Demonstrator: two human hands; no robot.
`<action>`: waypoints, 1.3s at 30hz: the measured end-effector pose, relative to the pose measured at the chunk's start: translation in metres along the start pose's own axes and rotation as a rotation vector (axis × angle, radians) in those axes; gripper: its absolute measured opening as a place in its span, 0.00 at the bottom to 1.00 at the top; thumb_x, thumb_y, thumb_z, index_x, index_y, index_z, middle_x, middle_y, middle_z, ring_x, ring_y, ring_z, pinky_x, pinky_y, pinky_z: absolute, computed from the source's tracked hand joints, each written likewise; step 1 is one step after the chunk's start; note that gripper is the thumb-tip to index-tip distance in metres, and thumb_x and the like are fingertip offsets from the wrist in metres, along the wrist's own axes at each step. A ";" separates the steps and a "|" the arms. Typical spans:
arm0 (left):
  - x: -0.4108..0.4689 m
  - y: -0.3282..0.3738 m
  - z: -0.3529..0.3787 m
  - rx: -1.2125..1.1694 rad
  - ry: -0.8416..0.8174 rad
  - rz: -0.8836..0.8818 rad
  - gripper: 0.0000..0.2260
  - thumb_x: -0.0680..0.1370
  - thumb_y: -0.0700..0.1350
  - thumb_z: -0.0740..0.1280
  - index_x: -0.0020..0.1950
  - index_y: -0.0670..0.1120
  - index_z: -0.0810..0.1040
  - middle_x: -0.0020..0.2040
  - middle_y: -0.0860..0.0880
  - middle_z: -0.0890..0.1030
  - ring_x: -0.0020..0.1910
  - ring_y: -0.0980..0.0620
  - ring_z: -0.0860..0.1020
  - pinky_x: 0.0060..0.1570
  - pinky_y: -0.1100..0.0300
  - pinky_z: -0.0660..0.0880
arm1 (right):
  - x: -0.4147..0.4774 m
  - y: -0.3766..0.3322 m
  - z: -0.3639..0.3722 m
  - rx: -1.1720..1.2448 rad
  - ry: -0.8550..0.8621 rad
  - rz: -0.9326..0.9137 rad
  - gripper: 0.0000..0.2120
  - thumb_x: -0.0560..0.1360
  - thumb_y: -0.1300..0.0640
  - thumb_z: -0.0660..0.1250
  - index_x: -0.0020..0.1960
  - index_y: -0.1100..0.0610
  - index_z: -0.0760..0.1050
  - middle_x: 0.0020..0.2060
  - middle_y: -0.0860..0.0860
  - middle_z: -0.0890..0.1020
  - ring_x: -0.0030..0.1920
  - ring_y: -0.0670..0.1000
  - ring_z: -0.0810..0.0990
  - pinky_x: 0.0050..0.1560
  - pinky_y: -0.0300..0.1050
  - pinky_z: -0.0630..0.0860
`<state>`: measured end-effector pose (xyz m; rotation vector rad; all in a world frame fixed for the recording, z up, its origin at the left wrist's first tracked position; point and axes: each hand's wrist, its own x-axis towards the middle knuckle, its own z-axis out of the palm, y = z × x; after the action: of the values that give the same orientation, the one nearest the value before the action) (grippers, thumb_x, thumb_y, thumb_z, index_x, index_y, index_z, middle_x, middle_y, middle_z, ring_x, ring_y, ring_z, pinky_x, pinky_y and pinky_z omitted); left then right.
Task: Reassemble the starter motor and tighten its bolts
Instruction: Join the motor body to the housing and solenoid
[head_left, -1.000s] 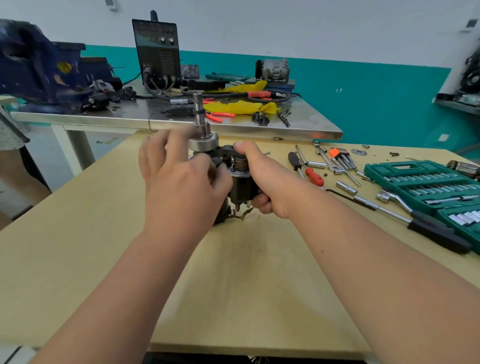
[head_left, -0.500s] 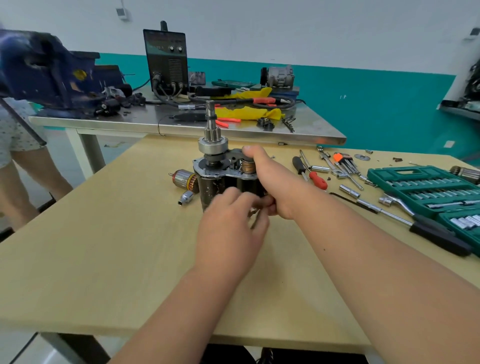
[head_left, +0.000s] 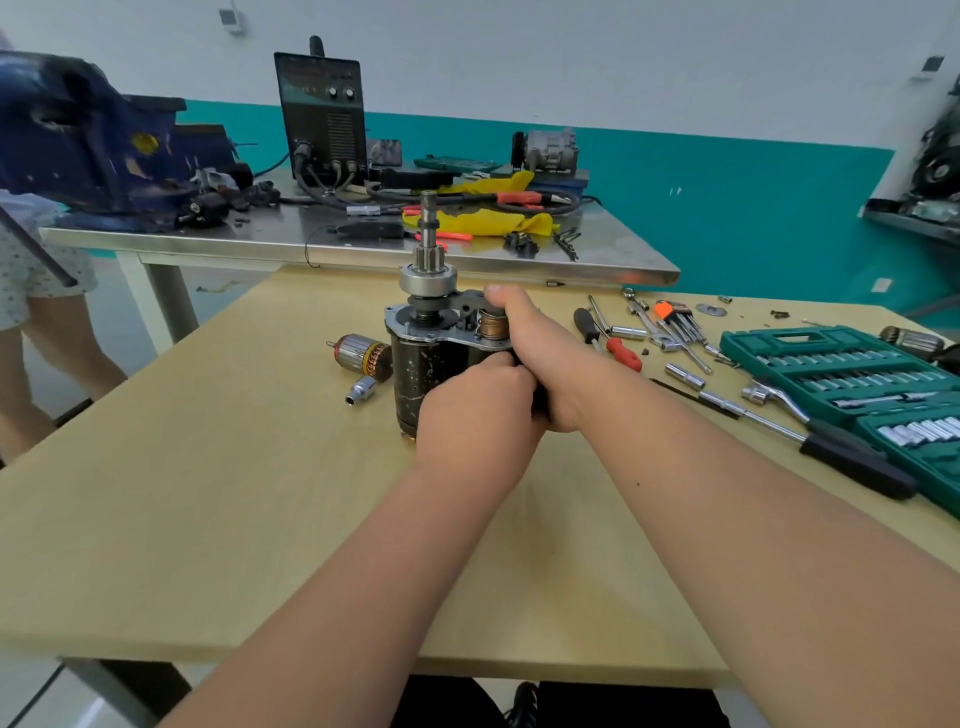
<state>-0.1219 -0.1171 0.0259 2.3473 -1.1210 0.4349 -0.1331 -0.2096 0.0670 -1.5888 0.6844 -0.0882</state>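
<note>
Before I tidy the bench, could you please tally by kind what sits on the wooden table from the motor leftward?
Starter motor: 1
Rotor: 1
Small metal socket: 1
Total: 3

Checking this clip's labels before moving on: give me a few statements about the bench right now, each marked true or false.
1. The starter motor stands upright on the wooden table, shaft pointing up. True.
2. The right hand holds the black-handled wrench. False: it grips the starter motor, and the wrench lies on the table.
3. An armature lies on the table left of the motor. True.
4. The green socket case is closed. False: it lies open, with sockets showing.
</note>
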 end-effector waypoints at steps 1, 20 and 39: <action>0.002 0.000 0.000 -0.001 -0.012 0.002 0.09 0.78 0.49 0.63 0.54 0.50 0.81 0.52 0.53 0.78 0.46 0.49 0.78 0.36 0.58 0.70 | 0.000 0.001 -0.001 0.015 -0.009 -0.003 0.30 0.69 0.30 0.60 0.21 0.52 0.76 0.22 0.48 0.77 0.21 0.50 0.76 0.29 0.40 0.70; 0.011 -0.029 -0.034 -0.427 0.442 -0.287 0.04 0.74 0.45 0.68 0.45 0.50 0.83 0.42 0.53 0.82 0.41 0.53 0.78 0.42 0.56 0.76 | 0.006 0.006 0.002 -0.038 -0.006 -0.047 0.28 0.67 0.29 0.56 0.43 0.54 0.74 0.32 0.54 0.78 0.22 0.49 0.64 0.27 0.40 0.70; 0.009 -0.009 0.003 -0.675 0.697 -0.446 0.04 0.78 0.44 0.69 0.48 0.47 0.83 0.44 0.56 0.76 0.44 0.56 0.75 0.58 0.49 0.72 | 0.006 0.006 0.000 -0.031 -0.046 -0.045 0.27 0.68 0.29 0.56 0.40 0.54 0.72 0.26 0.49 0.72 0.21 0.48 0.63 0.25 0.37 0.66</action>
<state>-0.1088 -0.1201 0.0250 1.5736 -0.3159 0.5384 -0.1300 -0.2123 0.0592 -1.6312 0.6174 -0.0741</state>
